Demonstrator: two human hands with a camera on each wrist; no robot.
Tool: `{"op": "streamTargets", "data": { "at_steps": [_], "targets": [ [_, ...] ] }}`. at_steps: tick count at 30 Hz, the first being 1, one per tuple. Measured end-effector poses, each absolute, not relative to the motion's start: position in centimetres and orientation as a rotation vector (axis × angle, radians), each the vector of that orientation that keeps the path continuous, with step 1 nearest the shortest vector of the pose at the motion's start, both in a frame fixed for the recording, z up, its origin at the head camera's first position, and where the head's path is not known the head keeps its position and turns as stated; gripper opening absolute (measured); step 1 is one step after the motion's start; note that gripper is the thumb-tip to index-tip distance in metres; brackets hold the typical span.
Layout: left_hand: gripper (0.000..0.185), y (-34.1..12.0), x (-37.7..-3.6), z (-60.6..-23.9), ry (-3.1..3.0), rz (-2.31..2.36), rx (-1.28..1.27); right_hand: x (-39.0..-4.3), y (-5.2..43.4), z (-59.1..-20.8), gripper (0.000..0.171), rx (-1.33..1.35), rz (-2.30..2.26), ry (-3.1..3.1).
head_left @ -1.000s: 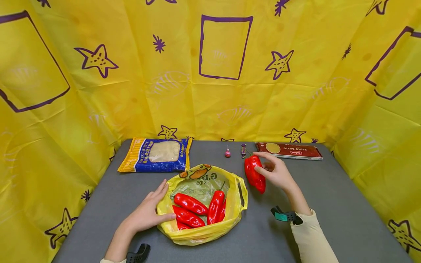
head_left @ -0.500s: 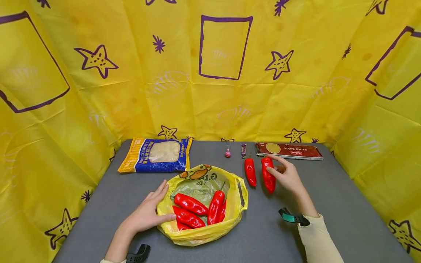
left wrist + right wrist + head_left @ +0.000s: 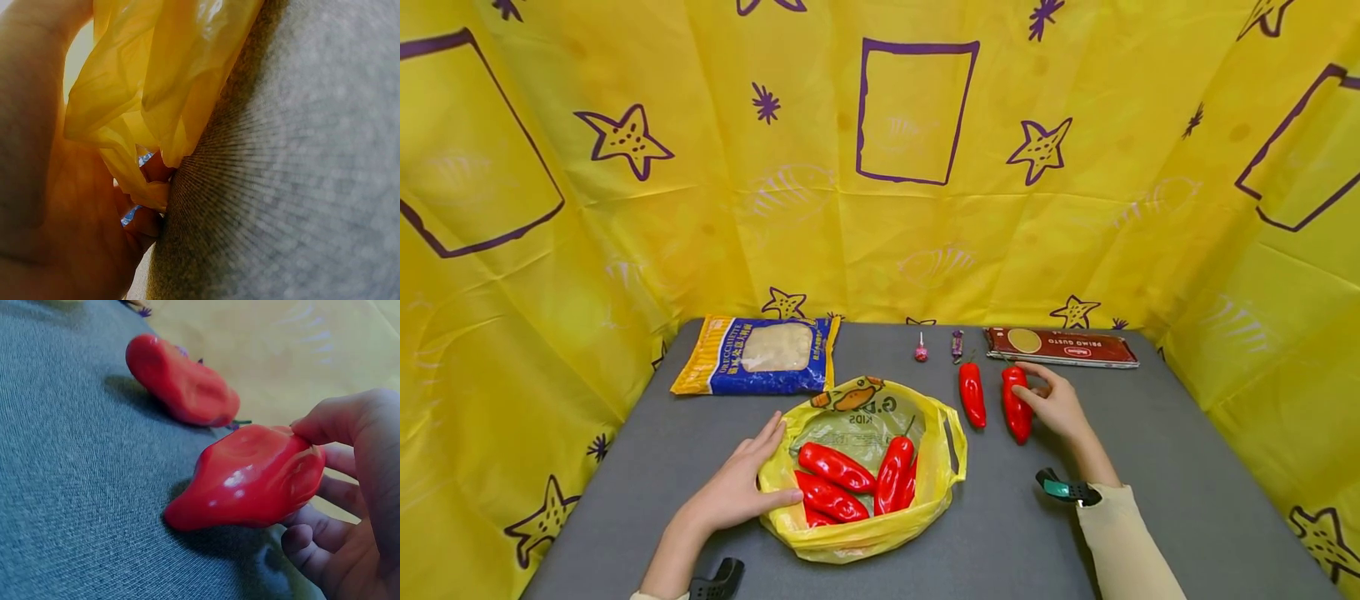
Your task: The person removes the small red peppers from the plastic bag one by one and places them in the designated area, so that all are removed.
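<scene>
My right hand (image 3: 1054,403) holds a red pepper (image 3: 1017,406) that lies on the grey table (image 3: 1187,483), thumb and fingers curled round its upper half (image 3: 250,478). A second red pepper (image 3: 972,394) lies just left of it, apart (image 3: 181,384). My left hand (image 3: 737,487) grips the left rim of a yellow plastic bag (image 3: 865,533), thumb over the edge; in the left wrist view the bag's film (image 3: 156,87) is bunched against my palm. Several red peppers (image 3: 838,467) lie inside the bag.
A blue and yellow food packet (image 3: 758,354) lies at the back left. A dark red flat box (image 3: 1060,347) lies at the back right, with a lollipop (image 3: 921,352) and a wrapped sweet (image 3: 957,343) between. Yellow patterned cloth walls in three sides.
My right hand carried one pepper rightward from beside the bag and lowered it onto the table; another pepper now lies free to its left. The left hand stayed on the bag.
</scene>
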State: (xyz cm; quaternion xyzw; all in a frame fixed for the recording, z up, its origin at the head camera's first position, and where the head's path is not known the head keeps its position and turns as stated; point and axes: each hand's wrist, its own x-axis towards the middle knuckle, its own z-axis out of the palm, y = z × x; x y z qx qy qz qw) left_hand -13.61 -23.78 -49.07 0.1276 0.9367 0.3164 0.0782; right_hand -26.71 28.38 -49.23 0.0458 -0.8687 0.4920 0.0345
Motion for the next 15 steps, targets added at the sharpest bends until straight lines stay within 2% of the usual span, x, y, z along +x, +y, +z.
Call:
{"op": "streamTargets", "data": {
  "at_steps": [15],
  "targets": [
    [0.113,-23.8,-13.6,-49.1,2.803,0.939,0.377,-27.9,28.6,-50.7,0.049,0.078,1.416,-2.684]
  ]
}}
